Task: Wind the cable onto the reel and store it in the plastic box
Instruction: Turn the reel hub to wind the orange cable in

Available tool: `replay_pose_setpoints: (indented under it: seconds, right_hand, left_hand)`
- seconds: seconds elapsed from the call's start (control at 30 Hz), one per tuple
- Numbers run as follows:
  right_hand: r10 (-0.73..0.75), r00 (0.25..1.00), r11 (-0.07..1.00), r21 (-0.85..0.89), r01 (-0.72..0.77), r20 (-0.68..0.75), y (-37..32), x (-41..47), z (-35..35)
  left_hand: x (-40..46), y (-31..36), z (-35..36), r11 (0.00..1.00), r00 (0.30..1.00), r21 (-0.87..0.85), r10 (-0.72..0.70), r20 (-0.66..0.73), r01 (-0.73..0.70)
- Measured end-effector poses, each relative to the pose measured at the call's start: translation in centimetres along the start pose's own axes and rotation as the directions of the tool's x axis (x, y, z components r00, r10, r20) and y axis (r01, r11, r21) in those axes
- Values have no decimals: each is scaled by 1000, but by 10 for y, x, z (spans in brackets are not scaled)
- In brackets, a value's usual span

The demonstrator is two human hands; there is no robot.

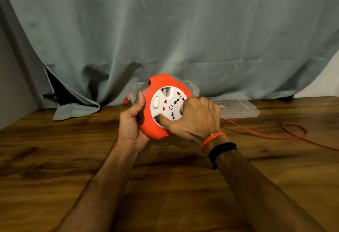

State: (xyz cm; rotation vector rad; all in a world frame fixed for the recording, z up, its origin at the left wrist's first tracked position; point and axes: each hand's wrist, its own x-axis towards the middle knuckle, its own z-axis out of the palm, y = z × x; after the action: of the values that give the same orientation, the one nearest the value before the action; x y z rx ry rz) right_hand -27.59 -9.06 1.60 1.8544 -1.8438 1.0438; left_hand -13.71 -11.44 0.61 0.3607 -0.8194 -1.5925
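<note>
The orange cable reel (pixel 156 110) is held above the wooden table (pixel 165 186), its white socket face (pixel 167 106) turned toward the camera. The left hand (pixel 131 123) clamps the reel's left rim, thumb up; the right hand (pixel 194 118) presses its fingertips into the face, seemingly to turn it. The loose orange cable (pixel 256 133) trails right from the reel, nearer the right hand, looping on the table. The clear plastic box (pixel 136 94) sits just behind, its lid (pixel 238 108) flat to the right, nothing blocking the cable
</note>
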Motion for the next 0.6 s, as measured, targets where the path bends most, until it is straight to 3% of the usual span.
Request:
replay_pose_setpoints:
  seconds: [0.1, 0.23, 0.6]
  right_hand:
    - [77, 996, 996, 48, -79, 49, -7, -1, -2]
    - [66, 997, 997, 32, -67, 32, -4, 1, 0]
    - [-275, 961, 958, 82, 275, -14, 21, 16, -22]
  left_hand:
    - [-2, -1, 3, 1000, 1000, 10, -8, -28, 8]
    - [-1, -2, 3, 1000, 999, 6, -17, -29, 18]
    - [-1, -2, -1, 999, 998, 10, -53, 25, 53]
